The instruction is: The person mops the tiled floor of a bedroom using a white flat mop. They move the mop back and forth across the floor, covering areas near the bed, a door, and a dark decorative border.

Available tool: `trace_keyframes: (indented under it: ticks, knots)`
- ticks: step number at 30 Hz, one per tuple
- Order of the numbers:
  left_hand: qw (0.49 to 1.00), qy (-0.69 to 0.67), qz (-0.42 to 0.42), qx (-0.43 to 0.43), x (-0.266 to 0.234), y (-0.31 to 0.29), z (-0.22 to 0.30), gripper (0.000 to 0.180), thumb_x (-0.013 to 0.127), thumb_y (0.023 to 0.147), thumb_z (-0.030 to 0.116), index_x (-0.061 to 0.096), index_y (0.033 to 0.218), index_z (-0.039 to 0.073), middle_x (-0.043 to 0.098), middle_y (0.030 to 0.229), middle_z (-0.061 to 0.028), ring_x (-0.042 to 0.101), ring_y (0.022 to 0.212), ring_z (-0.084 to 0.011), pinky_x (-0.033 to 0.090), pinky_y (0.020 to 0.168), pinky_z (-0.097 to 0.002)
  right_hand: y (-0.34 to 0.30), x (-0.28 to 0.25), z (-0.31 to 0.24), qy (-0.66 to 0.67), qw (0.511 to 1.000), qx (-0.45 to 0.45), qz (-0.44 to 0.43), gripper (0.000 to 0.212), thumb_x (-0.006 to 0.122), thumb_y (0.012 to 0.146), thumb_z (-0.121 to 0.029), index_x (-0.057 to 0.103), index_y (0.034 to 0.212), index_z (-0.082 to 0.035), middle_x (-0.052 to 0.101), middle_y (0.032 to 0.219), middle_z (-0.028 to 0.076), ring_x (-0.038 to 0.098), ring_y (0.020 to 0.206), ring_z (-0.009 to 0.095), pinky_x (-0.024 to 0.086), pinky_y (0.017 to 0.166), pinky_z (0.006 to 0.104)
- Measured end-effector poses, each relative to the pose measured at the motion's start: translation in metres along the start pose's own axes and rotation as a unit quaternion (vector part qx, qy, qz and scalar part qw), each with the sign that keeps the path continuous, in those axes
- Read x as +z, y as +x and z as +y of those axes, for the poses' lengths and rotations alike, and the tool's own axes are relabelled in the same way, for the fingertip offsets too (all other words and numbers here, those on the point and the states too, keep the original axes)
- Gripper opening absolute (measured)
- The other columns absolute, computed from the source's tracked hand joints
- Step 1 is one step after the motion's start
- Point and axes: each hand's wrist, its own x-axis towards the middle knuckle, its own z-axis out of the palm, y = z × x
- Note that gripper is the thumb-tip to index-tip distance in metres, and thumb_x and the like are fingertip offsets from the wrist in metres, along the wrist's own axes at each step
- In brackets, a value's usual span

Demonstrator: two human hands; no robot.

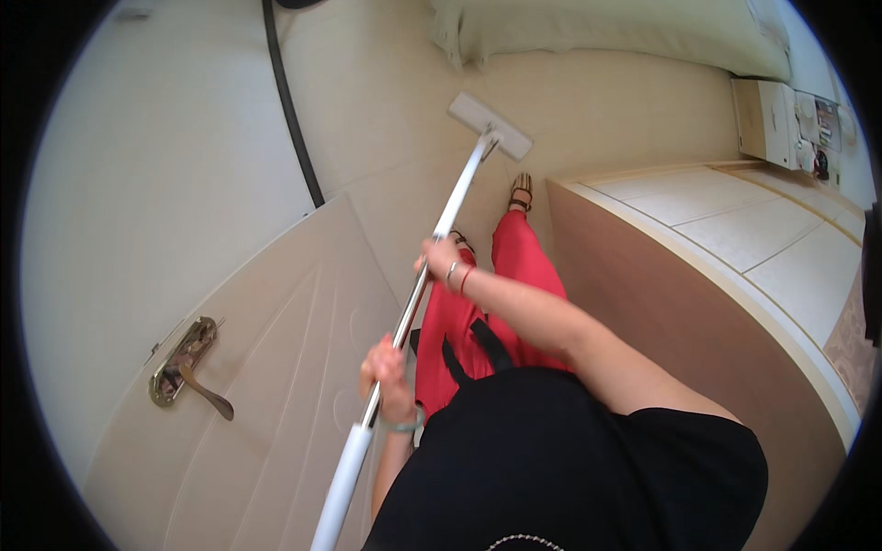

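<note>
Both of my hands are closed around the pole of a flat mop [457, 197], which runs at a slant from the lower left up to the floor ahead. My right hand [441, 261] grips it farther along, just below the white upper sleeve of the pole. Nearer my body, my left hand [390, 375] is wrapped round the bare metal stretch, above the white grip end; it is slightly blurred. The mop's pale rectangular head [491, 125] lies on the tiled floor [367, 119], just beyond my right foot.
A cream door [276, 404] with a metal lever handle [188, 367] stands close at my left. On my right is a wooden-edged panel [661, 275]. A bed with a pale green cover [606, 28] and a small bedside cabinet [764, 121] are farther off.
</note>
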Motion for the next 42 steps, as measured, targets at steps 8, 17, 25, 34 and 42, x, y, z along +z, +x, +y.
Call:
trace_keyframes:
  ticks: [8,17,25,34,42]
  knots:
    - [0.991,0.02,0.125,0.035,-0.023,-0.074,0.041,0.031,0.04,0.088,0.012,0.027,0.06,0.013,0.03,0.055,0.0001,0.037,0.062,-0.0124,0.033,0.093,-0.039,-0.069,0.026,0.072,-0.077,0.992,0.083,-0.062,0.016,0.042,0.078,-0.008,0.047,0.07,0.004,0.055,0.056,0.013,0.058,0.043,0.024,0.046,0.035,0.036]
    - [0.986,-0.072,0.098,0.117,0.08,-0.007,0.001,0.023,0.041,0.085,0.009,0.031,0.065,0.011,0.036,0.06,-0.0011,0.041,0.066,-0.0139,0.032,0.095,-0.0419,-0.003,-0.014,-0.049,-0.115,0.99,0.009,-0.083,0.011,0.041,0.079,-0.008,0.045,0.078,0.003,0.056,0.058,0.014,0.058,0.045,0.023,0.048,0.037,0.0352]
    - [0.987,-0.049,0.137,0.068,0.111,0.021,-0.012,0.029,0.038,0.092,0.013,0.033,0.065,0.007,0.039,0.062,-0.0027,0.044,0.069,-0.0133,0.034,0.095,-0.0434,0.037,-0.018,-0.091,-0.161,0.986,-0.011,-0.046,0.009,0.042,0.08,-0.009,0.043,0.077,0.0,0.055,0.057,0.011,0.056,0.042,0.021,0.046,0.036,0.0343]
    - [0.952,0.024,0.305,0.025,0.107,-0.139,0.028,0.025,0.039,0.089,0.01,0.034,0.065,0.007,0.038,0.059,-0.0031,0.044,0.066,-0.016,0.037,0.09,-0.0445,-0.05,-0.073,0.055,-0.33,0.932,0.058,-0.14,0.017,0.045,0.078,-0.01,0.047,0.071,0.005,0.052,0.057,0.012,0.059,0.047,0.024,0.047,0.041,0.034]
    - [0.956,-0.011,0.268,0.117,0.135,-0.097,-0.003,0.032,0.039,0.09,0.018,0.03,0.061,0.009,0.032,0.059,-0.001,0.038,0.062,-0.0137,0.035,0.091,-0.0411,-0.043,-0.058,-0.017,-0.245,0.957,0.066,-0.139,0.013,0.045,0.075,-0.008,0.047,0.07,0.004,0.058,0.057,0.016,0.058,0.044,0.025,0.047,0.038,0.0351]
